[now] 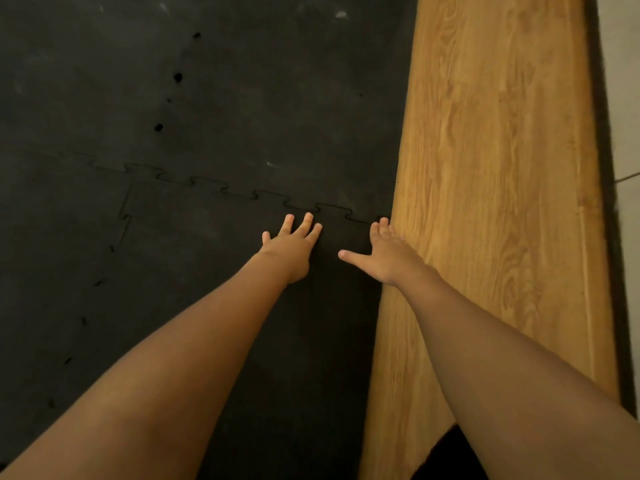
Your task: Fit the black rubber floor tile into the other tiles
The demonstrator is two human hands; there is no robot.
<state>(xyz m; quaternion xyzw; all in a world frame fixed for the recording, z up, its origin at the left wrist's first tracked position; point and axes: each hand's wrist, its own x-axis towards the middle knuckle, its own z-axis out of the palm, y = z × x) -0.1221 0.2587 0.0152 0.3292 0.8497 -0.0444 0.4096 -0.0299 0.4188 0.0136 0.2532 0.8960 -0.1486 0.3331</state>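
The black rubber floor tile (214, 258) lies flat in the lower middle of the head view, its jigsaw-toothed far edge meshed with the black tile beyond (277, 109). Another black tile (59, 237) joins it on the left along a toothed seam. My left hand (292, 247) rests palm down with fingers spread on the near tile, just short of the far seam. My right hand (386, 252) presses flat on the same tile at its right end, thumb out to the left, fingertips at the seam beside the wood. Neither hand holds anything.
A strip of wood-grain flooring (495, 202) runs along the right side of the tiles. Beyond it a dark border (604, 168) and pale floor (627, 98) show at the far right. Small dark holes (177, 77) dot the far tile.
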